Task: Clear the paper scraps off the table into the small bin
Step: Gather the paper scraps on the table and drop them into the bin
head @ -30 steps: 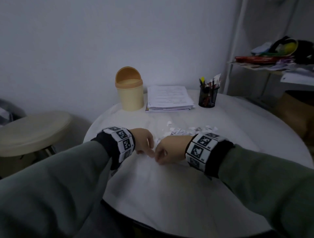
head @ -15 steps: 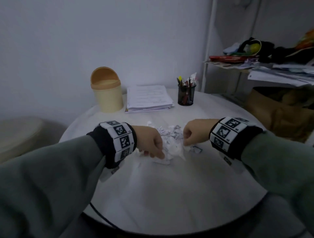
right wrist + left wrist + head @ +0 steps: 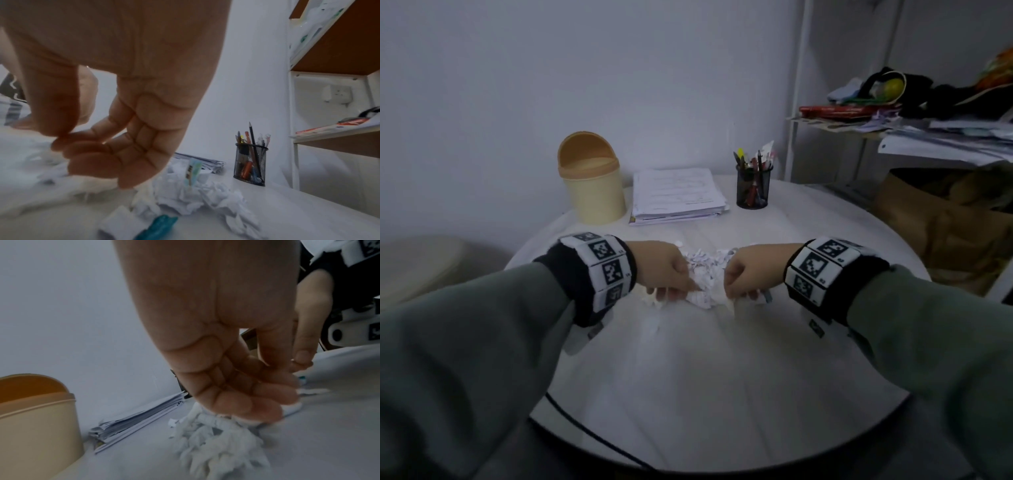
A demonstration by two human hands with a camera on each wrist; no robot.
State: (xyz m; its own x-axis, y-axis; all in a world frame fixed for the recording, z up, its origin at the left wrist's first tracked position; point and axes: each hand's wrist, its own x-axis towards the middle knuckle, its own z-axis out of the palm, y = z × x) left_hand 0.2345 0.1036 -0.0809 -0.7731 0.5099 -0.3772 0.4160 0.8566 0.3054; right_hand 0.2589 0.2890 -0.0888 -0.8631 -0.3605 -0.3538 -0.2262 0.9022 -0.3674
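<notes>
A heap of white paper scraps [image 3: 705, 274] lies mid-table between my two hands. My left hand [image 3: 671, 277] curls its fingers over the heap's left side, and scraps [image 3: 222, 443] bunch under the fingertips [image 3: 257, 408]. My right hand [image 3: 743, 279] closes on the right side, thumb against the curled fingers [image 3: 107, 155], with crumpled scraps [image 3: 201, 199] below it and bits poking out beneath. The small beige bin [image 3: 594, 185] with its orange swing lid stands at the table's back left, well beyond the left hand.
A stack of papers [image 3: 678, 195] lies beside the bin, and a black mesh pen holder [image 3: 753, 186] stands to its right. A teal scrap [image 3: 158, 227] lies near the heap. A cluttered shelf [image 3: 911, 113] stands right of the round white table [image 3: 722, 394].
My hands, knuckle to knuckle in front of the scraps a second ago, spread to either side and have now closed inward, bunching the scraps into a tighter heap.
</notes>
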